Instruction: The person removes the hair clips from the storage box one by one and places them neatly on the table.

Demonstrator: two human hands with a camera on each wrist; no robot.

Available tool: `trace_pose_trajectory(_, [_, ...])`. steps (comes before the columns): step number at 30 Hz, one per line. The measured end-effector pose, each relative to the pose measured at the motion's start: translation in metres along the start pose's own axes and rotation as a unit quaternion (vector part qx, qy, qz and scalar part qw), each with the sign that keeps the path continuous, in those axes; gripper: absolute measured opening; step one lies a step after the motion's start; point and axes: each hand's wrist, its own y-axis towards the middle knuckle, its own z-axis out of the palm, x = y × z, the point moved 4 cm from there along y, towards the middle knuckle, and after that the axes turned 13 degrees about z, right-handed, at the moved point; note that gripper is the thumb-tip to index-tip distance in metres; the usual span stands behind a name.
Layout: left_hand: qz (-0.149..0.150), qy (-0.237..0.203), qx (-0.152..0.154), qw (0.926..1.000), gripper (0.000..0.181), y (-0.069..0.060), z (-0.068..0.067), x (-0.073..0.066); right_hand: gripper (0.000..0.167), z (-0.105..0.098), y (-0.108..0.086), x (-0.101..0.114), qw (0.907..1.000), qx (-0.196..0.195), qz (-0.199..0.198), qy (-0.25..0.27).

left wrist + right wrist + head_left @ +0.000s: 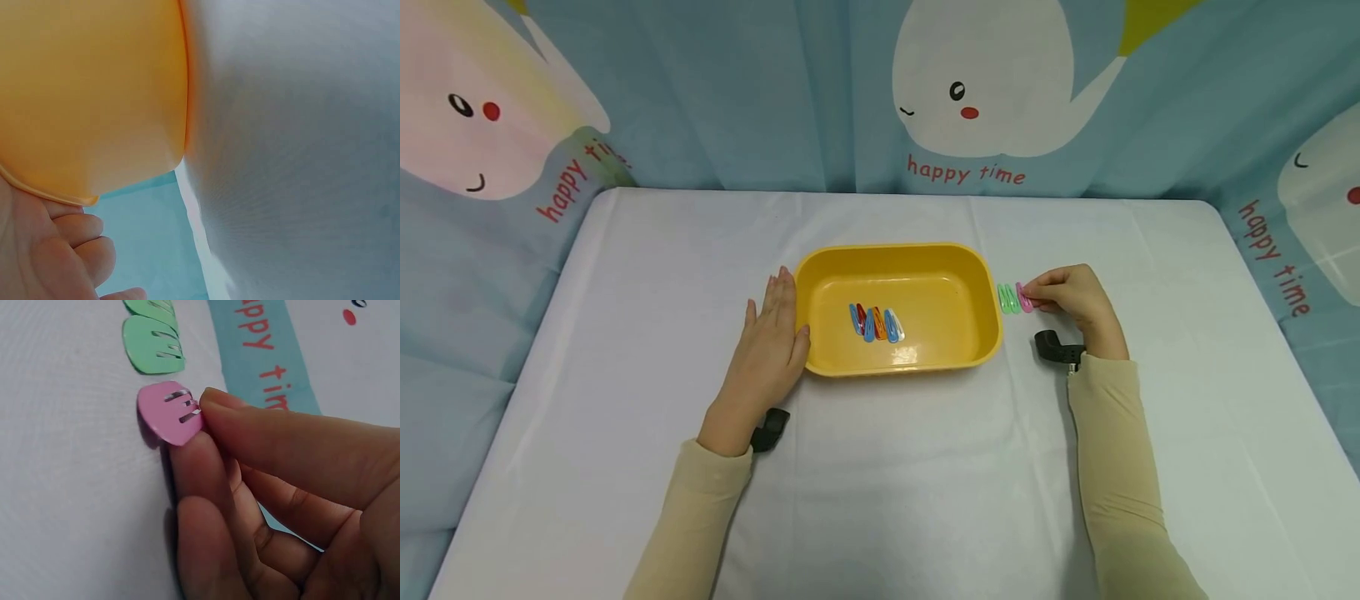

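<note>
- Two bare hands work above a white cloth (pixel 925 483); the right hand (pixel 1075 298) pinches a pink clip (pixel 167 414) between its thumb and fingertips.
- That pink clip is to the right of a yellow tray (pixel 936 312), near its right end; whether it is wholly off the cloth cannot be told.
- Two green clips (pixel 1013 298) lie side by side on the cloth between the pink clip and the tray, the inner one just beside the tray's rim.
- The left hand (pixel 767 346) grasps nothing: its fingers are extended along the tray's left end, touching it, with the thumb against the rim near the front corner.
- Inside the tray, left of its middle, a row of blue, red, orange and white clips (pixel 870 325) lies close together, some overlapping.
- Both arms wear beige sleeves (pixel 1112 450), and a black device (pixel 770 429) sits at each wrist.
- Behind the cloth hangs a light blue curtain (pixel 820 100) printed with pale whales (pixel 1000 50) and red "happy time" lettering (pixel 966 171).
</note>
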Motion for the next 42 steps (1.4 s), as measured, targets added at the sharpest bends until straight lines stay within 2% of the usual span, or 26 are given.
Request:
trace_pose_trajectory(9, [-0.004,-0.006,-0.001,1.0,0.064,0.0,0.0,0.001,0.032,0.001,-0.001,0.005,0.9991,-0.02,-0.006,-0.037])
trace_pose_trajectory(18, [-0.008,-0.008,0.001,0.9999,0.064,0.0,0.001,0.001,0.033,0.001,-0.001,0.004,0.9991,-0.013,-0.001,-0.039])
trace_pose_trajectory(27, [-0.004,-0.006,-0.003,1.0,0.064,0.0,0.0,0.0,0.025,-0.002,0.002,-0.001,1.0,0.001,0.01,-0.002])
trace_pose_trajectory(33, [-0.004,-0.009,-0.003,0.9999,0.064,-0.001,0.001,0.001,0.03,-0.003,0.003,-0.005,0.9996,0.021,0.005,0.018])
trace_pose_trajectory(40, [0.001,-0.007,-0.008,0.9999,0.064,0.0,0.001,0.001,0.02,-0.004,0.002,-0.006,0.9989,0.031,0.007,0.034])
trace_pose_trajectory(42, [0.001,-0.007,-0.009,0.9999,0.064,0.0,0.001,0.001,0.021,-0.005,0.002,-0.006,0.9988,0.032,0.011,0.034])
